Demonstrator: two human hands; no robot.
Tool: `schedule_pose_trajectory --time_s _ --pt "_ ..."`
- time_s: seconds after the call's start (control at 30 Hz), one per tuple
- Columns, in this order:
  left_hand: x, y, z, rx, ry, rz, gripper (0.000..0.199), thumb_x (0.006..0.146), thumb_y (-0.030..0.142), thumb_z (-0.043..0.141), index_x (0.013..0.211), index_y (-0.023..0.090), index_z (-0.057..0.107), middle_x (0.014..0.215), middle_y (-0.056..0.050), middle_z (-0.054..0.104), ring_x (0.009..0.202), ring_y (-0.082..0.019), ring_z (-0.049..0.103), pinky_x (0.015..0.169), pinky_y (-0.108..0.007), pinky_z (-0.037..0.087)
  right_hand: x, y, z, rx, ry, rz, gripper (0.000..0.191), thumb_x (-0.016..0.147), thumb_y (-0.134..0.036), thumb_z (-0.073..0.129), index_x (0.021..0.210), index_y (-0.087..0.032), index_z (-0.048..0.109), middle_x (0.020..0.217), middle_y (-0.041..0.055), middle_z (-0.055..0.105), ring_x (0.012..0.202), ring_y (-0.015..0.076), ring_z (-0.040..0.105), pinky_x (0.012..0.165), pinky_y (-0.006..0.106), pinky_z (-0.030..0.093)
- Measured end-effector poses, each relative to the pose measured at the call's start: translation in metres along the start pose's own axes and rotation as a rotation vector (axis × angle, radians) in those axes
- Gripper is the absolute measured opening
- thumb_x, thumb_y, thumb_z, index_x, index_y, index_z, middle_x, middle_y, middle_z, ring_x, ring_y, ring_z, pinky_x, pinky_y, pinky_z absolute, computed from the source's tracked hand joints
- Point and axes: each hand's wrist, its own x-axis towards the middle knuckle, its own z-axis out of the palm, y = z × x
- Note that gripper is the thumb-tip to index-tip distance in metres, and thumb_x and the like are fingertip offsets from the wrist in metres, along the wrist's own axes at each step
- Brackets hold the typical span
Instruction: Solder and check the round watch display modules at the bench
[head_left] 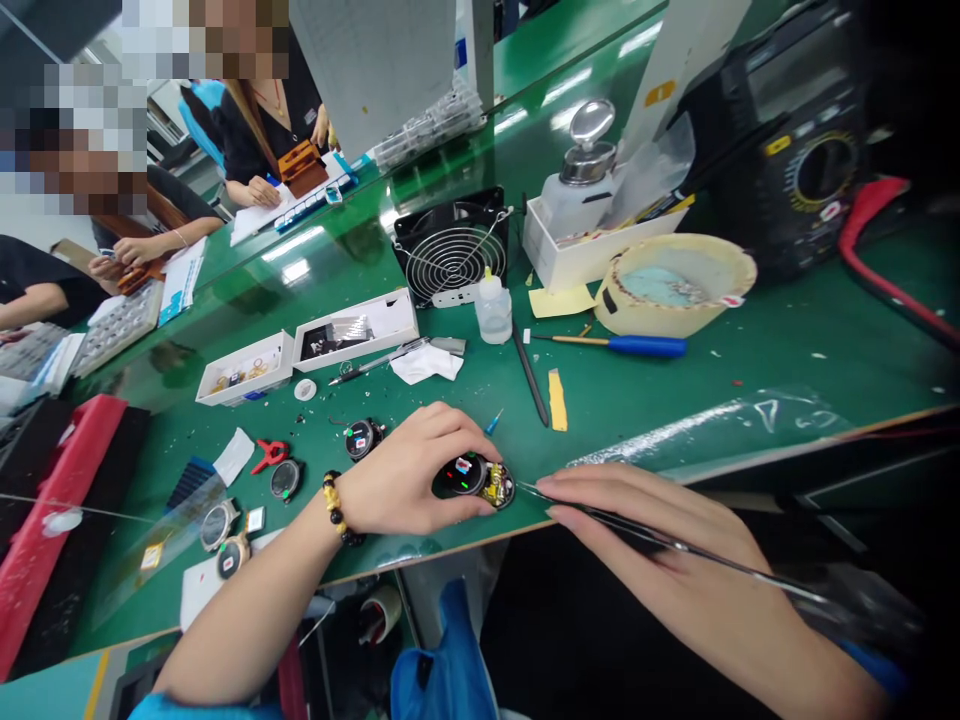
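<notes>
Near the front edge of the bench, my left hand curls its thumb and fingers around an opened round smartwatch. The watch's dark face carries small green and red marks. On its right side, yellow and metallic inner parts lie exposed. My right hand grips a thin pair of metal tweezers, the tips pointing left, close to those parts; whether they touch cannot be made out. Beyond my left hand rests another round watch. Farther left lie a dark watch, a silver one and a gold-toned one.
A fan, dropper bottle and round yellowish tub stand at the back. A blue-handled screwdriver, black stick, red clamp and parts trays lie around. A multimeter is at right; two co-workers sit opposite.
</notes>
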Motion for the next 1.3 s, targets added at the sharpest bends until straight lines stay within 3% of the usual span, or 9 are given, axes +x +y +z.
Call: schedule_pose_trajectory --time_s 0.17,0.47,0.7,0.8,1.0,1.3 --pt "0.000 0.000 0.000 -0.003 -0.004 -0.009 0.037 0.089 0.036 0.081 0.119 0.020 0.066 0.115 -0.008 0.069 0.109 -0.025 0.060 0.101 -0.040 0.047 0.002 0.001 0.003 -0.028 0.016 -0.058 0.020 0.101 -0.015 0.065 0.111 -0.030 0.073 0.108 -0.0028 0.076 0.097 0.0169 0.073 0.089 0.029 0.058" --pt "0.000 0.000 0.000 0.008 -0.016 -0.022 0.038 0.089 0.037 0.081 0.120 0.021 0.066 0.116 -0.009 0.069 0.109 -0.025 0.060 0.101 -0.041 0.048 0.003 0.001 0.005 -0.032 -0.020 -0.099 0.022 0.102 -0.014 0.065 0.116 -0.030 0.070 0.112 -0.0038 0.074 0.101 0.0139 0.071 0.090 0.026 0.055" --pt "0.000 0.001 0.000 0.004 -0.007 -0.022 0.036 0.089 0.037 0.081 0.119 0.021 0.067 0.115 -0.009 0.069 0.109 -0.026 0.061 0.100 -0.041 0.048 -0.001 0.006 0.005 -0.060 -0.042 -0.139 0.028 0.101 -0.011 0.064 0.120 -0.030 0.071 0.116 -0.0017 0.076 0.104 0.0184 0.073 0.091 0.032 0.059" --pt "0.001 0.001 0.000 0.001 0.003 -0.017 0.036 0.089 0.036 0.081 0.118 0.020 0.067 0.114 -0.009 0.069 0.108 -0.025 0.061 0.100 -0.041 0.049 -0.003 0.008 0.007 -0.109 -0.039 -0.217 0.035 0.100 -0.008 0.063 0.125 -0.030 0.070 0.119 0.0002 0.077 0.105 0.0213 0.075 0.092 0.036 0.062" --pt "0.001 0.001 0.002 0.001 0.016 -0.015 0.035 0.090 0.038 0.080 0.118 0.021 0.067 0.116 -0.010 0.070 0.109 -0.026 0.062 0.100 -0.042 0.049 -0.001 0.012 0.013 -0.208 0.064 -0.379 0.040 0.094 -0.004 0.071 0.125 -0.028 0.071 0.109 -0.0015 0.080 0.091 0.0181 0.079 0.080 0.027 0.066" --pt "0.001 0.001 0.002 -0.004 0.026 -0.009 0.035 0.091 0.037 0.079 0.118 0.019 0.066 0.115 -0.010 0.070 0.109 -0.026 0.061 0.099 -0.041 0.049 -0.002 0.023 0.007 -0.315 -0.044 -0.557 0.037 0.096 -0.005 0.071 0.130 -0.019 0.068 0.120 0.0052 0.078 0.106 0.0199 0.077 0.091 0.030 0.065"
